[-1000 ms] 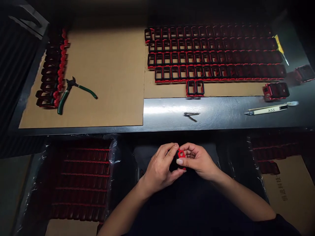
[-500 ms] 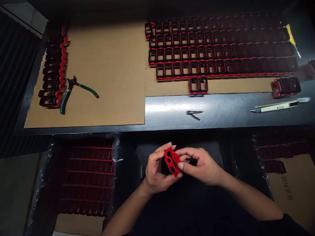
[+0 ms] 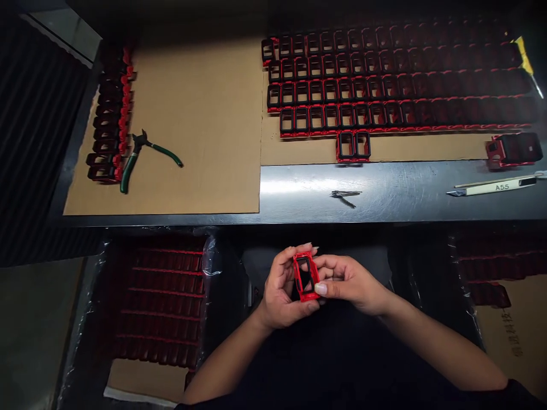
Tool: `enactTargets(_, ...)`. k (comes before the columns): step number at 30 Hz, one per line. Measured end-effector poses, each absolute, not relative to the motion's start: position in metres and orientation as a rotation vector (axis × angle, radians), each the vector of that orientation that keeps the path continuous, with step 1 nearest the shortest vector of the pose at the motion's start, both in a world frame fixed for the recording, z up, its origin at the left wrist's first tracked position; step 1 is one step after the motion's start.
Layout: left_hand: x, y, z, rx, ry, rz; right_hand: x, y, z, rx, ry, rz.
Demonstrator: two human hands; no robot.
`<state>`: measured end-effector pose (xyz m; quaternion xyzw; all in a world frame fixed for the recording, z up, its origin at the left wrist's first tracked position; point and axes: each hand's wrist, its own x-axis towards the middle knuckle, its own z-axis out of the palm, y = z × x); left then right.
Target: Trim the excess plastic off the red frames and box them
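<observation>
Both hands hold one small red-and-black plastic frame (image 3: pixel 317 275) in front of my body, below the bench edge. Its rectangular opening faces up toward me, with a red outer shell around a black inner rim. My left hand (image 3: pixel 280 290) wraps the left side, fingers at the top end and thumb at the bottom end. My right hand (image 3: pixel 352 285) pinches the right side, its thumb on the lower right corner. The right fingertips are partly hidden behind the frame.
Rows of similar frames (image 3: pixel 316 117) stand on cardboard at the back right; a stack (image 3: pixel 106 122) lines the left. Green-handled cutting pliers (image 3: pixel 143 142), small metal pieces (image 3: pixel 346 196) and a knife marked A55 (image 3: pixel 496 187) lie on the bench. Plastic-lined boxes (image 3: pixel 209 256) with more frames stand below.
The frame has turned in my hands: its slotted red side faced me before, and now its open face shows. The whole view has shifted slightly, moving the bench items right.
</observation>
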<state>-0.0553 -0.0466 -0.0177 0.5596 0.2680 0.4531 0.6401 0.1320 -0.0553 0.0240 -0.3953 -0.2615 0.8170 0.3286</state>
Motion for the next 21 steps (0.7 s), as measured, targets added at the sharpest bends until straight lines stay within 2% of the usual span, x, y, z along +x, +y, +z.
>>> enactTargets(7, -0.05, -0.047, -0.014, 1.466, 0.777, 1.064, 0.13, -0.058, 0.03, -1.179, -0.87, 1.9)
enactTargets(10, -0.052, -0.046, -0.012, 1.567, 0.802, 1.03, 0.137, -0.056, 0.034, -1.343, -1.124, 1.649)
enactTargets(15, -0.054, -0.041, -0.008, 1.116, 0.648, 0.73, 0.153, -0.046, 0.04, -1.304, -1.615, 1.169)
enactTargets(18, -0.05, -0.039, -0.006, 0.898, 0.527, 0.596, 0.154, -0.042, 0.043, -1.281, -1.776, 1.02)
enactTargets(21, -0.044, -0.038, -0.007, 0.743, 0.444, 0.604, 0.15, -0.039, 0.044, -1.301, -1.822, 0.95)
